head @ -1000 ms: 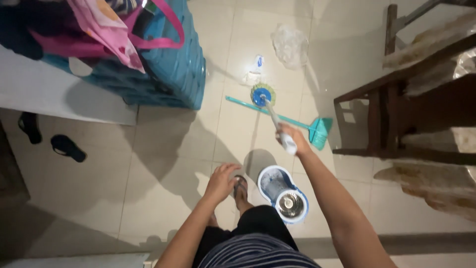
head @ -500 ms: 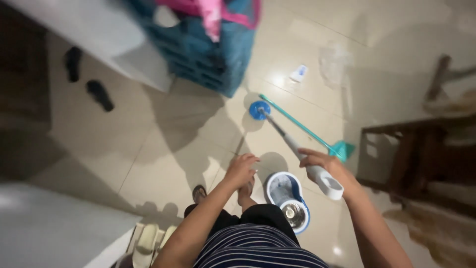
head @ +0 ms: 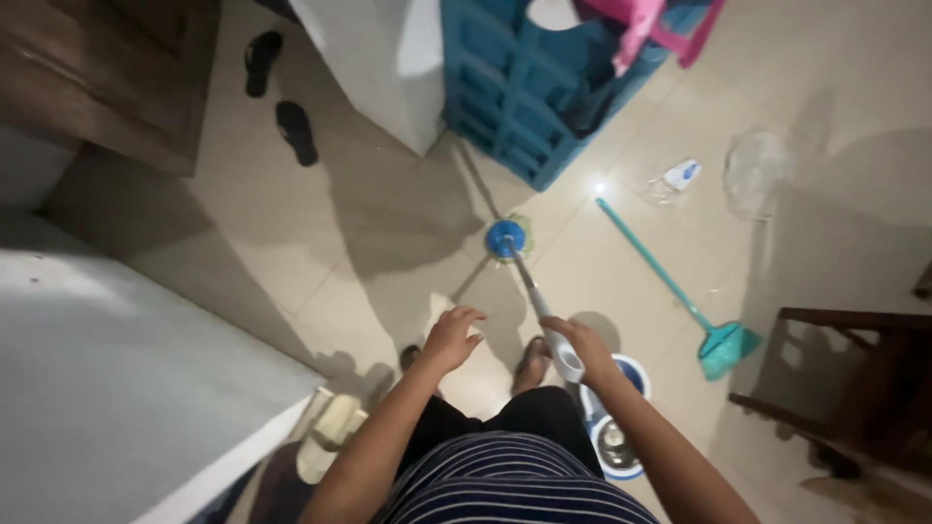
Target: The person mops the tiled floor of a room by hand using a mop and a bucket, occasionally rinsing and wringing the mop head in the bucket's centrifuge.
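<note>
While the person stands on the tiled floor (head: 291,281) looking down, the scene reads as follows.

Right hand: the right hand (head: 581,346) is clamped around the grey-white grip end of the mop handle (head: 540,309), fingers wrapped over it.
Left hand: the left hand (head: 452,337) hangs free beside the handle, fingers loosely curled and parted, holding nothing and not touching the mop.
Mop: the handle slants away from the right hand down to the round blue mop head (head: 505,238), which rests on the floor at a joint between tiles, near the corner of the blue crate.
Bucket: a blue and white spin bucket (head: 616,427) with a metal basket sits on the floor just beside the person's right leg, partly hidden by the right forearm.
Feet: two feet in sandals (head: 532,359) show below the hands, either side of the left hand.
Broom: a teal broom (head: 670,286) lies flat on the floor to the right of the mop, well apart from it.
Crate: a blue plastic crate (head: 515,87) stands at the top, with pink fabric (head: 646,29) hanging over its rim.
Other things: a pair of dark slippers (head: 282,92) lies at upper left, a clear plastic bag (head: 757,170) and a small wrapper (head: 680,175) at upper right, a wooden chair (head: 854,388) at the right edge.
</note>
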